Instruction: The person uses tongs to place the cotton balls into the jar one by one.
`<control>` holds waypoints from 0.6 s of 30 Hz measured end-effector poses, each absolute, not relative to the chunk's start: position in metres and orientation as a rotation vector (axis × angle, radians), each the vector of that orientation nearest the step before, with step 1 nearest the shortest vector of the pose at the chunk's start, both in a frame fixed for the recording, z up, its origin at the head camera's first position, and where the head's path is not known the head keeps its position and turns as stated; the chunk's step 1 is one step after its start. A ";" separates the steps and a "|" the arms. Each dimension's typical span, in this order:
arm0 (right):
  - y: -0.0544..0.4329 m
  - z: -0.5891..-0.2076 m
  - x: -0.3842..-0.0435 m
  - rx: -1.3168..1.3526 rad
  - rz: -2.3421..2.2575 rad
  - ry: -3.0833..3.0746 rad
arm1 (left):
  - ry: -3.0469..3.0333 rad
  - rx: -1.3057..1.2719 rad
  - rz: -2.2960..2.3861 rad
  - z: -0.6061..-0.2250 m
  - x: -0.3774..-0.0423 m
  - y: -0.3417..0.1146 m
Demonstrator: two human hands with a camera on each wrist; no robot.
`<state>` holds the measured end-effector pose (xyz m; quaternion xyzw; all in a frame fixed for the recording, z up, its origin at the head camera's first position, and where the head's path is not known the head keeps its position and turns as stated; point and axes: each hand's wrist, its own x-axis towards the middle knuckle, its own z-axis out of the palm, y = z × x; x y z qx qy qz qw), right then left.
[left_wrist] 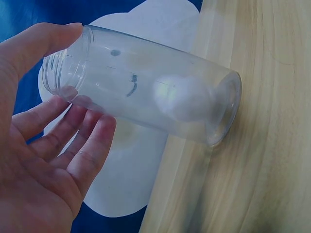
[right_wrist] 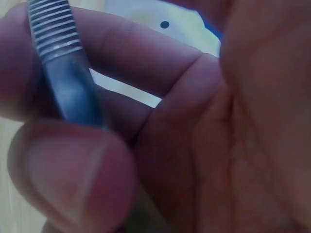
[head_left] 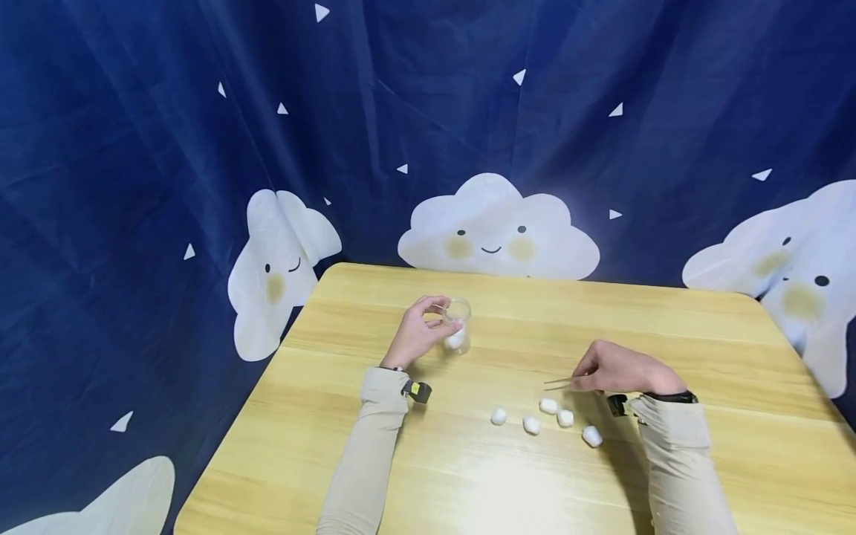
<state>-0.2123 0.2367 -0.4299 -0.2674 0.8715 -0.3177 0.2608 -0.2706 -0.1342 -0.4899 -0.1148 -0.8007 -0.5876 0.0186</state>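
Note:
My left hand [head_left: 421,332] grips a clear plastic jar [head_left: 458,312] near its open mouth, thumb on one side and fingers on the other. Inside, toward the jar's base, lie white cotton balls [left_wrist: 180,97]. The jar stands upright on the table in the head view. To the right, my right hand [head_left: 618,368] pinches metal tweezers [head_left: 556,384], their tips pointing left with nothing between them. Close up in the right wrist view, the ridged grip of the tweezers [right_wrist: 56,34] sits between thumb and fingers. Below that hand, several loose cotton balls [head_left: 549,406] lie on the table.
The wooden table [head_left: 321,461] has a rounded back left corner. Behind it hangs a dark blue curtain [head_left: 374,89] printed with white clouds and small triangles. Of the loose cotton balls, one [head_left: 591,436] lies nearest the right sleeve [head_left: 682,461].

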 end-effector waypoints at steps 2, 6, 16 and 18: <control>0.237 -0.429 -0.212 -0.721 -0.859 2.366 | -2.481 -0.362 -1.831 -0.490 -0.271 -0.134; 0.240 -0.426 -0.208 -0.732 -0.853 2.382 | -2.482 -0.372 -1.844 -0.490 -0.271 -0.133; 0.243 -0.428 -0.200 -0.684 -0.855 2.380 | -2.463 -0.383 -1.855 -0.488 -0.273 -0.135; 0.243 -0.431 -0.199 -0.675 -0.865 2.373 | -2.464 -0.383 -1.861 -0.489 -0.272 -0.135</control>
